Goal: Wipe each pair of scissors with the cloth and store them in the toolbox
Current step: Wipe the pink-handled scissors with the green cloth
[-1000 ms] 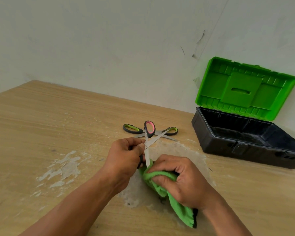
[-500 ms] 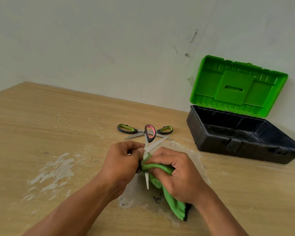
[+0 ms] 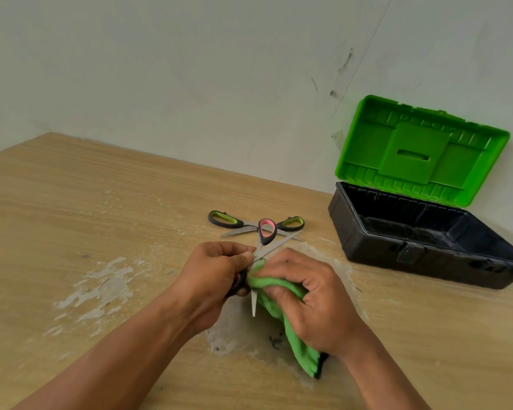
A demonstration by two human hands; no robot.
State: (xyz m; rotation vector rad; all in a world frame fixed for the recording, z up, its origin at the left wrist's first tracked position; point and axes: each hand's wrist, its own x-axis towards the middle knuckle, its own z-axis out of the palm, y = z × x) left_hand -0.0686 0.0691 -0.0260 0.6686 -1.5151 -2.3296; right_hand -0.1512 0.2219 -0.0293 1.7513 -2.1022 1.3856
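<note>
My left hand grips one handle of an opened pair of pink-and-black scissors. One blade points up to the right, the other down toward me. My right hand presses a green cloth around the pivot and the lower blade, whose tip shows below the cloth. A second pair of scissors with green-and-black handles lies opened flat on the table just behind. The toolbox, black with a green lid, stands with its lid up at the right.
The wooden table has worn, pale patches left of my hands and under them. A bare white wall runs behind the table and the toolbox lid leans against it.
My right hand with the cloth slid up the lower blade toward the pivot, so more of the blade tip shows below the cloth. The view shifted slightly.
</note>
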